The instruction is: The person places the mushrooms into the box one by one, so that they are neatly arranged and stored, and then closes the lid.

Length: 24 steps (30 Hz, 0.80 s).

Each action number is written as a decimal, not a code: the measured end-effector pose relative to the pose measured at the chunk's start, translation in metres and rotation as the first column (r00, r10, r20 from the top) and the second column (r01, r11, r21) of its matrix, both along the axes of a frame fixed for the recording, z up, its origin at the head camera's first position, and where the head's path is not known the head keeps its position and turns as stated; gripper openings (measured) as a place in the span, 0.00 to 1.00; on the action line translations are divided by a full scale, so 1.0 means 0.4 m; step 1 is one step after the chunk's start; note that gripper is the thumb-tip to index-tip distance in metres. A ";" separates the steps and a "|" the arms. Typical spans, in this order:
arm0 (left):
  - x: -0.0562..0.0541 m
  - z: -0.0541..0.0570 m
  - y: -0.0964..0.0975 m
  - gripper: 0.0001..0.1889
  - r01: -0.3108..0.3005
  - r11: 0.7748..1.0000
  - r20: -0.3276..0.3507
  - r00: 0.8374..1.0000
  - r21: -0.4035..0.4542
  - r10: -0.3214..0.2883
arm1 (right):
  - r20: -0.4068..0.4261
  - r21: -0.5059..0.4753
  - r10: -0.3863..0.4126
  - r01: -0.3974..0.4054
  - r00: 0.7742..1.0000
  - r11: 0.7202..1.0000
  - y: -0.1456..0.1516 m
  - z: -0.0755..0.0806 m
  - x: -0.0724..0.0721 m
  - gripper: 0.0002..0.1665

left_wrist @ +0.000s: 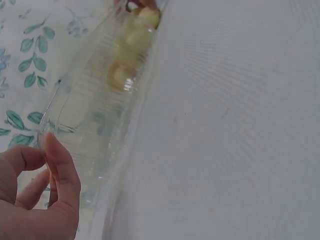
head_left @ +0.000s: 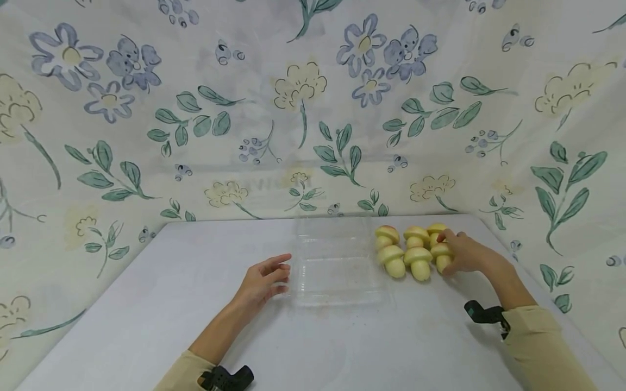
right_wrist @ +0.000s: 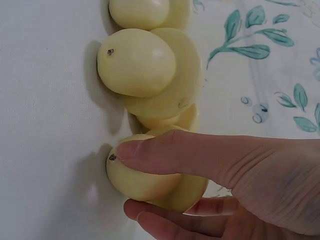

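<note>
Several pale yellow mushroom-shaped pieces (head_left: 395, 260) lie in two rows at the right of the white table (head_left: 342, 347). My right hand (head_left: 457, 252) grips the front right piece (head_left: 442, 251). In the right wrist view my thumb (right_wrist: 165, 152) lies over this piece (right_wrist: 132, 180) and my fingers curl under it, with another piece (right_wrist: 137, 62) just beyond. A clear plastic tray (head_left: 337, 271) sits left of the pieces. My left hand (head_left: 274, 274) rests at the tray's left edge with fingers loosely bent, holding nothing. In the left wrist view the thumb (left_wrist: 60, 165) touches the tray (left_wrist: 100, 115).
A floral cloth (head_left: 313, 108) hangs behind the table and down both sides. Black wrist mounts (head_left: 481, 314) sit on both forearms. Bare white tabletop stretches in front of the tray and to its left.
</note>
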<state>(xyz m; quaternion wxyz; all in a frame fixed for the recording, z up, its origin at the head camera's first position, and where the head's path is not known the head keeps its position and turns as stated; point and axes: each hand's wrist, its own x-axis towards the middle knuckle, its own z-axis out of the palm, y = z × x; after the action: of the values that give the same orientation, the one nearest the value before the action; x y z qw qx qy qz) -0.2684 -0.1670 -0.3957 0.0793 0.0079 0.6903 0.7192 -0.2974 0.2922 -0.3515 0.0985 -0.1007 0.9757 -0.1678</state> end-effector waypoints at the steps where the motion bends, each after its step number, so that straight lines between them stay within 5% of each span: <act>1: 0.001 0.000 -0.001 0.26 0.002 1.000 0.001 1.000 0.003 -0.002 | -0.007 -0.001 0.005 -0.005 1.000 1.000 0.001 0.000 0.000 0.45; 24: 0.002 0.004 -0.010 0.25 0.019 0.999 0.007 1.000 -0.026 -0.019 | -0.152 -0.012 0.053 -0.056 0.987 0.998 0.028 0.020 0.001 0.46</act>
<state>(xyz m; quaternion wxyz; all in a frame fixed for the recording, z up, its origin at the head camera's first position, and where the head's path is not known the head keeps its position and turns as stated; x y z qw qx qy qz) -0.2676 -0.1711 -0.3941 0.0884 0.0112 0.6992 0.7094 -0.2969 0.3035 -0.3433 0.0277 -0.1406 0.9759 -0.1646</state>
